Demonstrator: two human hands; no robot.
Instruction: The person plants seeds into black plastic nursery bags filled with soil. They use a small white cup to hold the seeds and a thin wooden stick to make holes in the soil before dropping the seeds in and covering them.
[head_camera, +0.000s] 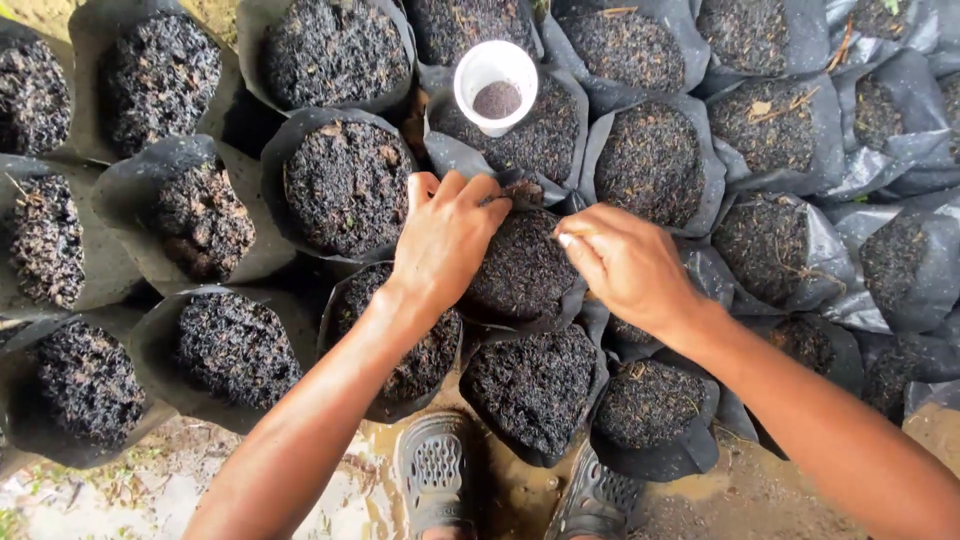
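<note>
Fingers of left hand (447, 232) curled on the soil bag (522, 268) rim, right hand (625, 262) fingers pinched together just above.

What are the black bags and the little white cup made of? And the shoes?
The black soil-filled grow bags look like thin, slightly shiny plastic film: they crease and fold. The small round white cup seems smooth, stiff plastic with a neat rim. The grey perforated clog shoes look like moulded rubber or foam, matte, though that is hard to tell.
</note>
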